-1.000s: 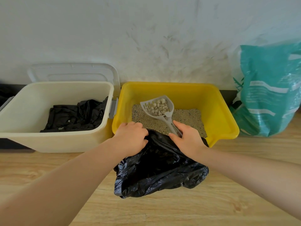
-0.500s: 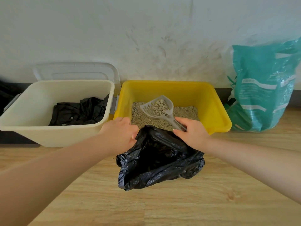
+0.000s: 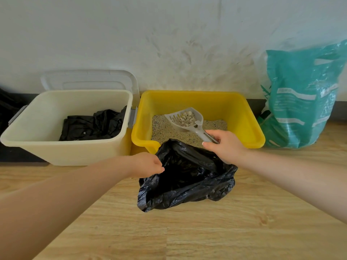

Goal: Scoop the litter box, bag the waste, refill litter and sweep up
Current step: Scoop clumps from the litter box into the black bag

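A yellow litter box (image 3: 251, 126) with sandy litter stands against the wall. A grey slotted scoop (image 3: 185, 120) loaded with pale clumps hovers over the litter, its handle gripped by my right hand (image 3: 223, 145). A black waste bag (image 3: 185, 177) lies open on the wooden floor right in front of the box. My left hand (image 3: 148, 164) pinches the bag's left rim and holds its mouth apart.
A cream bin (image 3: 62, 151) with black bags inside sits left of the litter box, its clear lid (image 3: 88, 80) leaning on the wall. A teal litter sack (image 3: 300, 102) stands at the right. Wooden floor (image 3: 206, 231) stretches in front.
My left hand slid left and toward me along the bag's rim, pulling the mouth wider. My right hand lifted the loaded scoop slightly and tilted it.
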